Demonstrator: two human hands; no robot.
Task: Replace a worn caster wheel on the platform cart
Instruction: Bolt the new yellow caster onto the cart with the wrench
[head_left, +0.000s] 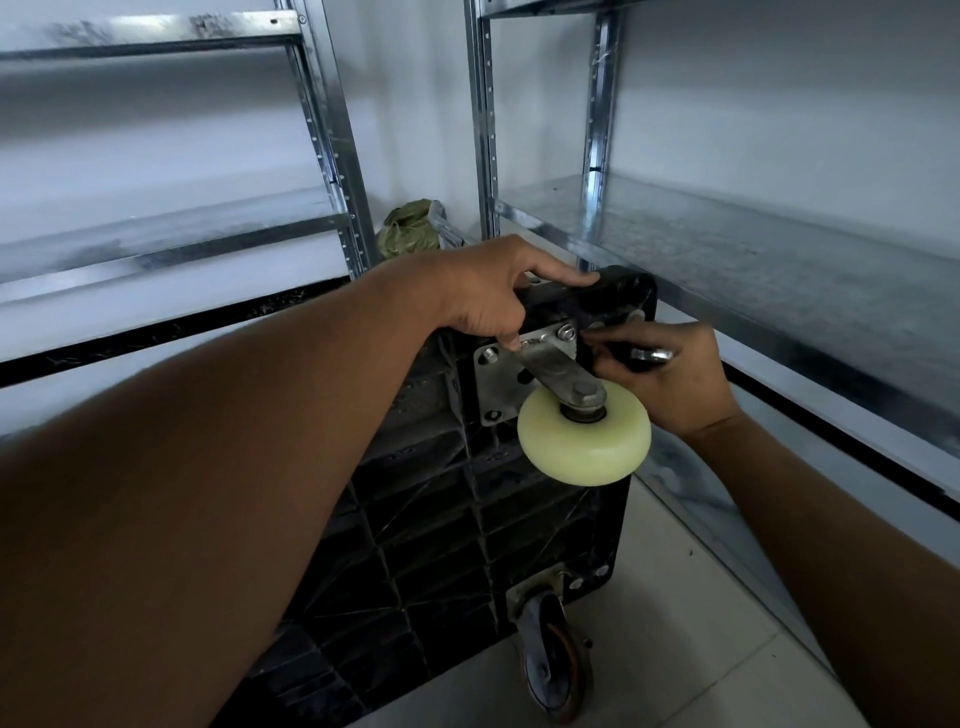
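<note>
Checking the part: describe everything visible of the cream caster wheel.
The cream caster wheel is smooth, clean, plastic-looking, held by a hex axle bolt in a steel fork on a square mounting plate bolted to the upturned black cart. The left hand touches the plate; the right hand holds a metal tool beside it.

We've got the cream wheel (584, 439) hanging over the lower right of its mounting plate (493, 384), so that corner is reachable only round it. Above-left of the wheel, our left hand (488, 296) covers the cart (441, 519) edge. Right of the wheel, our right hand (670, 374) and its tool (652, 355) fill the narrow gap to the metal shelf (779, 249). Below the wheel, beside the worn caster (556, 670), bare floor (701, 597) lies open.
</note>
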